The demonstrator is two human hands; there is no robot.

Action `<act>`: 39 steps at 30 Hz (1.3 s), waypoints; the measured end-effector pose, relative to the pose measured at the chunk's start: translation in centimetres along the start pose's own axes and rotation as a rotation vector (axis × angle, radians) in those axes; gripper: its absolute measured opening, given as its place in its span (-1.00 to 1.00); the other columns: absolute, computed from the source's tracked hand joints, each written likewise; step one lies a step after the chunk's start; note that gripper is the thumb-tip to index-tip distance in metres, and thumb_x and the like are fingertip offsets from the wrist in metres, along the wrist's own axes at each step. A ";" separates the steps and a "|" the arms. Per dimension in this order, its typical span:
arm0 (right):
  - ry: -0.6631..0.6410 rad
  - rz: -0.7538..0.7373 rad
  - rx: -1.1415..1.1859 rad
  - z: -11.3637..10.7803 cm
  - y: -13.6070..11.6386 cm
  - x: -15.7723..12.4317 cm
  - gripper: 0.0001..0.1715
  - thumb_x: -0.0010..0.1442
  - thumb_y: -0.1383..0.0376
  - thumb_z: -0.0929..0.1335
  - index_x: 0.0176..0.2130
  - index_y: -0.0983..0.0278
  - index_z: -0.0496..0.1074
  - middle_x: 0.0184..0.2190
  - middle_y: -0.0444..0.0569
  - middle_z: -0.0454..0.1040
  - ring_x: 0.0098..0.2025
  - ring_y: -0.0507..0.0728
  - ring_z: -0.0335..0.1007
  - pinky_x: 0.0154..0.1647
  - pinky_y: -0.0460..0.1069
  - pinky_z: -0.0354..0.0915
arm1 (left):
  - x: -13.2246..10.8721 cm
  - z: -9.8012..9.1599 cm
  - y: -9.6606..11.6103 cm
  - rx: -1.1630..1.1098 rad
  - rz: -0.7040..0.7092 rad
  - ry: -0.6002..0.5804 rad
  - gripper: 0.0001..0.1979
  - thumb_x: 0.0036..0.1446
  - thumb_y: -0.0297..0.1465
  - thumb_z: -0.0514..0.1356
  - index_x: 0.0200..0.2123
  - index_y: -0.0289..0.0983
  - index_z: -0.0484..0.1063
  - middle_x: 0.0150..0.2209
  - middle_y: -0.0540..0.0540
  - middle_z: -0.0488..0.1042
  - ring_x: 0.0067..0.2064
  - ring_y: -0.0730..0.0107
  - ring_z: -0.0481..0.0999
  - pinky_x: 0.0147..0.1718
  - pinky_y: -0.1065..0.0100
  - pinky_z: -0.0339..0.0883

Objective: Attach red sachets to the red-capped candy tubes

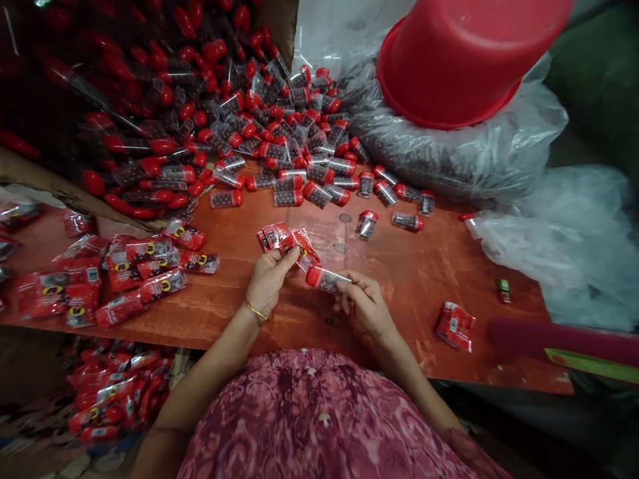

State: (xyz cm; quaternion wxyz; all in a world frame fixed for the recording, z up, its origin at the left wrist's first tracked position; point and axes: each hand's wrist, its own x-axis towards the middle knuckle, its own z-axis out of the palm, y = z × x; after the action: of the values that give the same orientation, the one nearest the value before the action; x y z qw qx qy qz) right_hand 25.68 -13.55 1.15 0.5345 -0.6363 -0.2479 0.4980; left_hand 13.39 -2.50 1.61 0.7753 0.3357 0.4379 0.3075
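Observation:
My left hand (269,276) is closed, thumb pressed down on a few red printed plastic sleeves (303,243) that fan out past the fingertips. In my right hand (367,303) is a small clear tube with a red cap (324,278), gripped at its clear end. Dark beads show through its wall, and its red cap points left, close to the lower edge of the sleeves. Whether the cap touches a sleeve I cannot tell. Beyond my hands, a loose tube (368,225) and several others lie on the reddish table (239,246).
A large heap of red-capped tubes (279,146) spills from a cardboard box (54,193) at back left. Sleeved tubes (144,266) lie left, more below the table. A red tub (464,66) sits on a filled plastic bag (439,159). A sleeve stack (455,326) lies right.

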 end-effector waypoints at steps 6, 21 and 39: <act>0.048 -0.141 -0.007 0.3 0.9 -0.1 -0.80 0.03 0.18 0.31 -0.37 0.27 0.39 -0.75 -0.30 0.18 -0.73 -0.07 0.15 -0.67 -0.15 0.17 | 0.4 -0.3 -0.5 0.038 0.066 -0.025 -0.64 -0.29 -0.20 0.39 -0.45 -0.36 0.52 -0.46 -0.03 0.54 -0.42 0.48 0.45 -0.29 0.39 0.31; 0.221 -0.294 0.063 3.3 2.5 0.5 -0.69 0.17 0.08 0.26 -0.19 0.24 0.30 -0.65 -0.29 0.27 -0.77 -0.12 0.02 -0.77 -0.18 0.04 | -1.0 1.9 -2.9 -0.211 0.023 -0.124 -0.66 -0.29 -0.32 0.41 -0.39 -0.31 0.48 -0.53 0.04 0.49 -0.54 0.60 0.35 -0.51 0.52 0.22; 0.158 -0.294 0.013 4.5 1.7 1.5 -0.69 0.12 0.04 0.28 -0.26 0.22 0.31 -0.57 -0.20 0.38 -0.72 -0.08 0.10 -0.68 -0.12 0.18 | 0.0 2.1 -1.9 -0.152 0.004 -0.120 -0.64 -0.22 -0.12 0.33 -0.55 -0.31 0.41 -0.61 0.03 0.37 -0.61 0.59 0.25 -0.64 0.48 0.09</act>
State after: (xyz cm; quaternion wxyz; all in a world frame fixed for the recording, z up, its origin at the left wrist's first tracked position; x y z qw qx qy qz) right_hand 21.81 -10.89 -0.67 0.6236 -0.6267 -0.2923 0.3646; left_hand 15.58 -4.18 0.91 0.8227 0.2945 0.3655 0.3208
